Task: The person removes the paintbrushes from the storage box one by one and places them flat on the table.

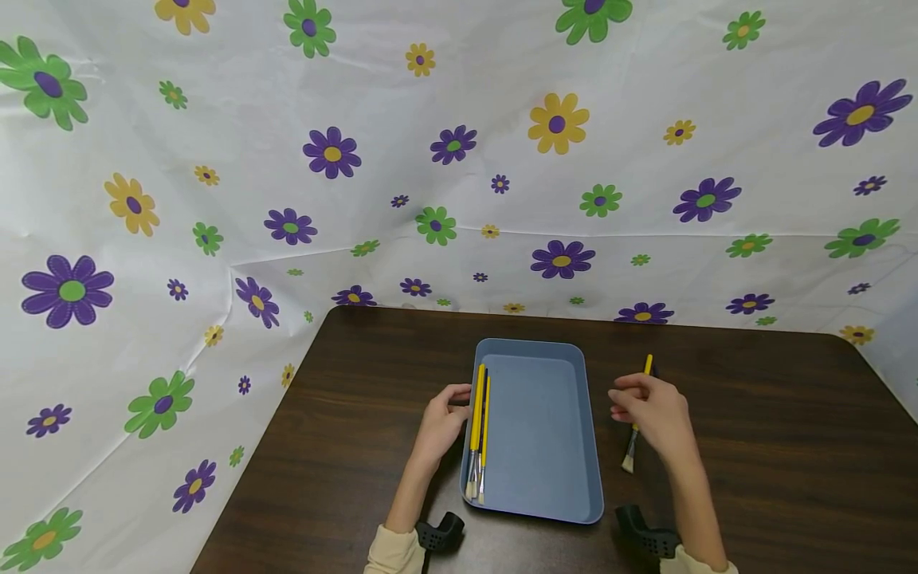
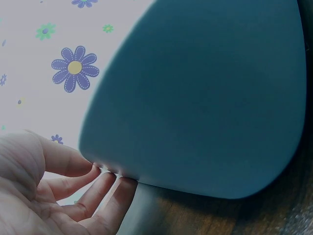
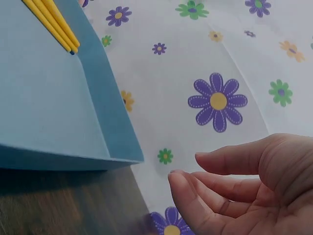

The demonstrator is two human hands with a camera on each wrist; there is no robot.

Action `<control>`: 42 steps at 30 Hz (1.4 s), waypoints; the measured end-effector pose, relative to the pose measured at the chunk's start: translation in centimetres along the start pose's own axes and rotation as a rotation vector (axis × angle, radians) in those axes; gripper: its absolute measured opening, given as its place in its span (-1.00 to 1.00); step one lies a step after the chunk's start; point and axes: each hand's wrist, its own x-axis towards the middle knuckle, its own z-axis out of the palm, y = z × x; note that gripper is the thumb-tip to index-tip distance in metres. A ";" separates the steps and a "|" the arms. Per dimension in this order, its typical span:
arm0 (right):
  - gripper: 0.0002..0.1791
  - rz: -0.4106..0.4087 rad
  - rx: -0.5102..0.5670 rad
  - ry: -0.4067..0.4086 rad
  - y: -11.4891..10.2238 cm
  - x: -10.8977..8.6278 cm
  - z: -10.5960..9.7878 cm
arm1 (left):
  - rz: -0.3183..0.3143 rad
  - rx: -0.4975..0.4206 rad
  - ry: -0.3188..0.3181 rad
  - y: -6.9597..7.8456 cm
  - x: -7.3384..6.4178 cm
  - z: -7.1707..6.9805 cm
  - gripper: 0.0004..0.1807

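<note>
A blue-grey tray (image 1: 541,430) lies on the table in front of me, with several yellow-handled paintbrushes (image 1: 477,414) along its left wall, bristles toward me. My left hand (image 1: 441,422) holds the tray's left edge. In the left wrist view, the thumb and fingertips of that hand (image 2: 83,191) meet at the edge of the tray (image 2: 195,107). To the right of the tray, another paintbrush (image 1: 629,458) lies on the table, partly hidden beneath my right hand (image 1: 656,414). In the right wrist view, the right hand's (image 3: 234,186) fingers are loosely bent, with nothing between thumb and forefinger.
The dark wooden table (image 1: 774,430) extends on both sides of the tray. Behind and to the left hangs a white sheet (image 1: 387,104) with printed flowers. A black wrist mount (image 1: 441,532) sits at each cuff.
</note>
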 end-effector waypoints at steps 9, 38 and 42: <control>-0.67 -0.070 -0.006 -0.039 -1.3 -0.2 1.3 | -0.020 0.013 -0.001 0.1 0.0 0.0 -0.57; -0.69 -0.141 0.019 -0.002 -2.1 -0.1 8.5 | -0.017 0.024 0.019 0.1 0.0 0.1 -0.58; -0.71 -0.155 0.034 -0.002 -2.3 -0.3 9.5 | -0.015 0.027 0.016 0.1 0.0 0.1 -0.59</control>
